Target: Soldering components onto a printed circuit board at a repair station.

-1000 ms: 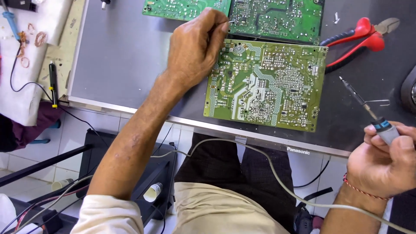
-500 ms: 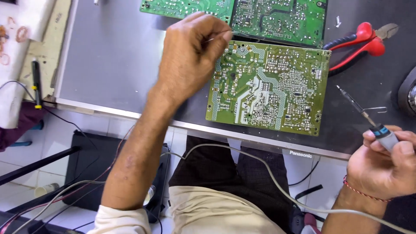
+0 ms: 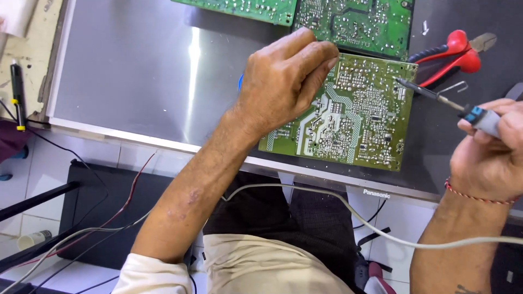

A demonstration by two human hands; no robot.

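Compared with a moment ago, the soldering iron (image 3: 436, 99) has come in from the right, and its tip now sits at the upper right corner of the green circuit board (image 3: 354, 117), where before it was held clear of the board. The left hand (image 3: 283, 81) has stayed on the board's upper left part.

That left hand lies palm down with its fingers curled together, the fingertips (image 3: 327, 51) pressing at the board's top edge; whether anything is pinched beneath them cannot be seen. The right hand (image 3: 487, 149) is closed round the iron's handle, which has a blue collar, and a red thread band circles the wrist. A pale cord (image 3: 327, 198) runs from the right side across the person's lap.

The board lies solder side up, slightly tilted, on the dark flat panel (image 3: 141, 71) that rests on the bench, near the panel's front edge. Two more green boards (image 3: 354, 22) lie just beyond it, at the top of the view. Red-handled cutters (image 3: 452, 51) rest to the right of the board, just above the iron's shaft. On the far left, a black pen-like tool with a yellow band (image 3: 18, 92) lies beside the panel's edge.
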